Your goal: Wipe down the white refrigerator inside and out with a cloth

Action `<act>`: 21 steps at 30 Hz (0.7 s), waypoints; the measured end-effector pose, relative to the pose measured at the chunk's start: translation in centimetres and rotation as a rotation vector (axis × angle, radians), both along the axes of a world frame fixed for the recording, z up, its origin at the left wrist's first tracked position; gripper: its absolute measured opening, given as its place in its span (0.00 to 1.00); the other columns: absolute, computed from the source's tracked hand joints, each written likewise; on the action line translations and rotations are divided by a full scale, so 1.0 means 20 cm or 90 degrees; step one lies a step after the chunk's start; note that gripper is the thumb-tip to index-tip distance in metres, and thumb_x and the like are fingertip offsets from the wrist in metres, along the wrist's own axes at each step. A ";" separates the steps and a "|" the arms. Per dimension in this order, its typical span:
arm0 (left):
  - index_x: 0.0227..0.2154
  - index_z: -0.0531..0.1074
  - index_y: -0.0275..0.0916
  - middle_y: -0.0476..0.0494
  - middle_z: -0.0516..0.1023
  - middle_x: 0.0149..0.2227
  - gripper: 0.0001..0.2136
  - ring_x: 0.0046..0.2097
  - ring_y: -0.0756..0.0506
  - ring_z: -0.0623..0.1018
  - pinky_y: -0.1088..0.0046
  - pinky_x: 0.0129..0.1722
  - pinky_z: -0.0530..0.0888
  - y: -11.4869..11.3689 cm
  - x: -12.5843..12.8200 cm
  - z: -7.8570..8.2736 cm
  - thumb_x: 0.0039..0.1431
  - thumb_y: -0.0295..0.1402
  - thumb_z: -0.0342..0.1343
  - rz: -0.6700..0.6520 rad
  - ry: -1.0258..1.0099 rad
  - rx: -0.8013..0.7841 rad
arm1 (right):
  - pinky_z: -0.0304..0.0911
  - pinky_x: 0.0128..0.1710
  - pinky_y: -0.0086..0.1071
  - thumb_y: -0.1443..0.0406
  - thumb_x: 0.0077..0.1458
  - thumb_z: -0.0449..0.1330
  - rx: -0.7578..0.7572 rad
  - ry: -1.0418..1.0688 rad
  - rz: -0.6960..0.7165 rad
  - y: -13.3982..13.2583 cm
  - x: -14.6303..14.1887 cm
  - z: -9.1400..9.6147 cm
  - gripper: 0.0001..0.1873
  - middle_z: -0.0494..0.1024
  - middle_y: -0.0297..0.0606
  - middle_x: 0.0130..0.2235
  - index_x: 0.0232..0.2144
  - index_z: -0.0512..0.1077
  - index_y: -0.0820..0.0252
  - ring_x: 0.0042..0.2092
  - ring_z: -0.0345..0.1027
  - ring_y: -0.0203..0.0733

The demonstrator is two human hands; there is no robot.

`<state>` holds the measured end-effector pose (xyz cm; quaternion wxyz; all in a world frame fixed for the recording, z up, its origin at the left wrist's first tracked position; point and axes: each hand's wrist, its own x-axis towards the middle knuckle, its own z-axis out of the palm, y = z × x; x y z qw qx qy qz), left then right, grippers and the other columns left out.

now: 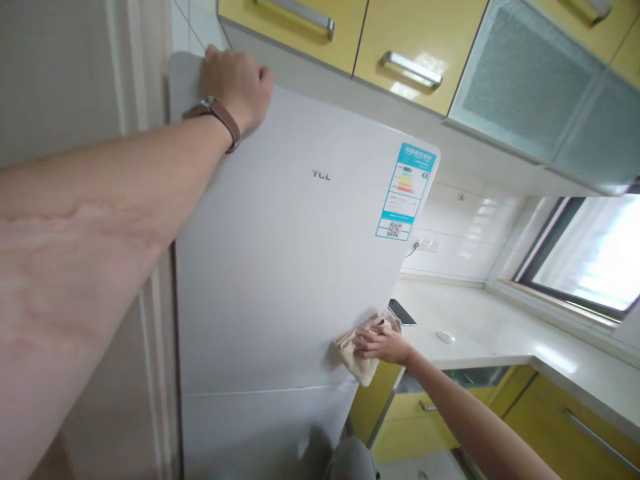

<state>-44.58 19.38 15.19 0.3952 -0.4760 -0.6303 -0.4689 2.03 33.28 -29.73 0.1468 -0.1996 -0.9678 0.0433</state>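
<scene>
A white fridge (280, 267) fills the middle of the view, with a blue energy label (406, 192) at its upper right corner. My left hand (237, 83), with a brown-strapped watch on the wrist, grips the fridge door's top left corner, fingers curled over the edge. My right hand (380, 345) presses a beige cloth (357, 357) flat against the lower right part of the upper door, just above the seam between the two doors.
Yellow wall cabinets (415, 40) with metal handles hang above the fridge. A pale countertop (490, 333) runs right of it toward a window (590, 257), with yellow drawers below. A dark flat device (401, 312) and a small white object (445, 337) lie on the counter.
</scene>
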 end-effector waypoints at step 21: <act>0.48 0.74 0.25 0.48 0.80 0.44 0.25 0.35 0.44 0.46 0.62 0.48 0.51 0.00 -0.01 0.02 0.75 0.39 0.36 0.026 0.054 0.000 | 0.59 0.55 0.52 0.60 0.66 0.42 0.550 0.594 -0.526 0.11 -0.48 2.10 0.30 0.63 0.61 0.59 0.64 0.59 0.73 0.58 0.61 0.57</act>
